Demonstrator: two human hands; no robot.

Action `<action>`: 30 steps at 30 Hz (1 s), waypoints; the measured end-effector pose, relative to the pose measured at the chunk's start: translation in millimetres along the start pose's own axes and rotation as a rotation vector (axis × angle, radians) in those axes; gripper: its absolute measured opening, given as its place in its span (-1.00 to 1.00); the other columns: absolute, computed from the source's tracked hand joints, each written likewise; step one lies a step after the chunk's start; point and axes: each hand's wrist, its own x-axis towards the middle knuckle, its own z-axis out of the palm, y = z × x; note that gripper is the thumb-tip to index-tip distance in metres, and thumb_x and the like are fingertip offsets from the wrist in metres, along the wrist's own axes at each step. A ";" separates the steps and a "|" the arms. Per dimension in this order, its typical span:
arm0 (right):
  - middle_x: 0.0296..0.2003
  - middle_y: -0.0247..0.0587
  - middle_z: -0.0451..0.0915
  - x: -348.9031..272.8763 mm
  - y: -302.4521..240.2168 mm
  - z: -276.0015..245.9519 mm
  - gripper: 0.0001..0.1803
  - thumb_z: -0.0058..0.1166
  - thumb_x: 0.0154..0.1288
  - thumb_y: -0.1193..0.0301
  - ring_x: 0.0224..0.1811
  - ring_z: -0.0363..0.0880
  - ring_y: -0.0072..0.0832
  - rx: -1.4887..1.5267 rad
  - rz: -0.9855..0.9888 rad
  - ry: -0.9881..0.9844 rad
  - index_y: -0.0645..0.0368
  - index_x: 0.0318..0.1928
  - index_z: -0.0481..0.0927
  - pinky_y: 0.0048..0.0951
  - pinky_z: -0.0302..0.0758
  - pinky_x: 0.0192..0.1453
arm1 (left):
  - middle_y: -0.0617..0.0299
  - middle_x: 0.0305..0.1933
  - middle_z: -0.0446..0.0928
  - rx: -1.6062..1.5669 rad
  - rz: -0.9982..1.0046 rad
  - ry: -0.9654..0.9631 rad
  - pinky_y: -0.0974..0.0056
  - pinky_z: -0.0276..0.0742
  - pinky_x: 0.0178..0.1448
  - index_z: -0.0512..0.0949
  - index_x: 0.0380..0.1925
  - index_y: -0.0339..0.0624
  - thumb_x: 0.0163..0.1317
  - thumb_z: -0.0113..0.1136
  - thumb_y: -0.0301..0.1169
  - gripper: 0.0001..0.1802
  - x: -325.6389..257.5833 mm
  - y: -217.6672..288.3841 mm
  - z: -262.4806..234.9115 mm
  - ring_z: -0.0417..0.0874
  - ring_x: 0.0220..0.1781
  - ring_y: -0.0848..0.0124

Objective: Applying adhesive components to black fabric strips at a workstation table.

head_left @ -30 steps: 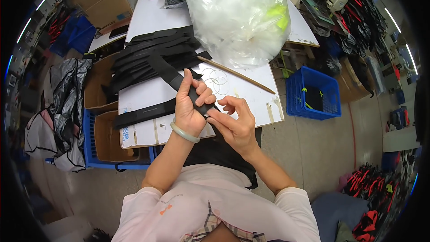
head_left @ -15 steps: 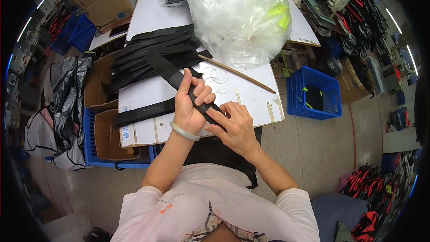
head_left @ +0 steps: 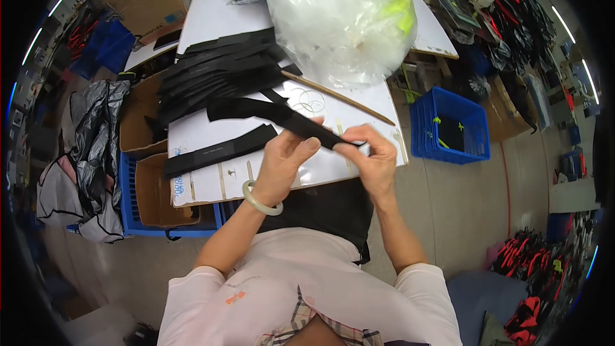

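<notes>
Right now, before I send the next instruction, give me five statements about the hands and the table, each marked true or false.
1. The left hand and the right hand both hold one black strip. True.
2. A wooden stick lies on the white table. True.
3. The right hand grips the wooden stick. False: it pinches an end of the black strip.
4. The stacked black strips lie to the left of the wooden stick. True.
5. The left hand rests flat on the stacked black strips. False: it is nearer the person, apart from them.
</notes>
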 end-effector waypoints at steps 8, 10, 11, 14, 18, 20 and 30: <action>-0.22 -0.30 0.62 -42.0 96.1 -39.9 -0.73 0.30 -0.04 0.52 -0.12 0.55 -0.36 -0.755 -0.536 -0.166 0.08 -0.23 0.68 -0.26 0.33 0.02 | -0.07 0.23 0.35 1.110 0.462 -0.359 0.01 0.29 0.36 0.42 0.11 -0.32 0.03 0.35 -0.49 -0.42 -47.1 -71.9 -4.3 0.32 0.35 -0.03; -0.09 -0.32 0.61 -52.6 103.7 -40.2 -0.69 0.29 0.03 0.45 0.04 0.50 -0.34 -0.794 -0.476 -0.181 -0.02 -0.13 0.70 -0.16 0.27 0.19 | -0.07 0.37 0.21 1.311 0.338 -0.401 -0.04 0.10 0.48 0.28 0.27 -0.28 -0.01 0.37 -0.47 -0.21 -40.1 -87.5 -12.7 0.15 0.46 -0.02; -0.09 -0.32 0.61 -55.2 106.1 -46.1 -0.69 0.29 0.03 0.45 0.04 0.50 -0.34 -0.788 -0.470 -0.182 -0.02 -0.13 0.70 -0.16 0.27 0.19 | -0.07 0.37 0.21 1.314 0.330 -0.404 -0.04 0.10 0.48 0.28 0.27 -0.28 -0.01 0.37 -0.47 -0.21 -40.8 -92.4 -18.3 0.15 0.46 -0.02; 0.04 -0.43 0.59 -59.6 106.9 -63.0 -0.66 0.30 0.11 0.31 0.21 0.42 -0.36 -0.890 -0.368 -0.170 -0.10 -0.04 0.70 -0.09 0.15 0.35 | -0.04 0.34 0.24 1.387 0.361 -0.394 -0.01 0.16 0.42 0.33 0.25 -0.20 -0.04 0.36 -0.49 -0.23 -40.2 -94.1 -20.1 0.20 0.43 0.00; 0.10 -0.46 0.56 -60.7 105.1 -68.2 -0.63 0.31 0.11 0.30 0.24 0.40 -0.38 -0.903 -0.363 -0.205 -0.13 -0.01 0.68 -0.10 0.16 0.36 | -0.02 0.23 0.29 1.431 0.414 -0.313 0.00 0.18 0.34 0.38 0.22 -0.11 -0.06 0.36 -0.52 -0.26 -35.1 -102.0 -11.1 0.29 0.32 0.02; 0.09 -0.45 0.57 -64.3 109.8 -71.2 -0.63 0.31 0.11 0.30 0.24 0.41 -0.38 -0.893 -0.369 -0.187 -0.13 -0.01 0.68 -0.10 0.16 0.35 | -0.01 0.25 0.29 1.421 0.410 -0.306 0.00 0.18 0.34 0.39 0.21 -0.12 -0.05 0.35 -0.52 -0.28 -35.4 -105.0 -8.0 0.29 0.33 0.02; 0.03 -0.40 0.61 -65.8 115.2 -72.4 -0.70 0.32 0.10 0.32 0.19 0.44 -0.34 -0.870 -0.414 -0.117 -0.10 -0.09 0.72 -0.10 0.19 0.33 | 0.13 0.36 0.31 1.477 0.429 -0.266 -0.01 0.13 0.35 0.41 0.22 -0.09 -0.02 0.32 -0.46 -0.31 -40.0 -114.0 -0.9 0.28 0.34 0.04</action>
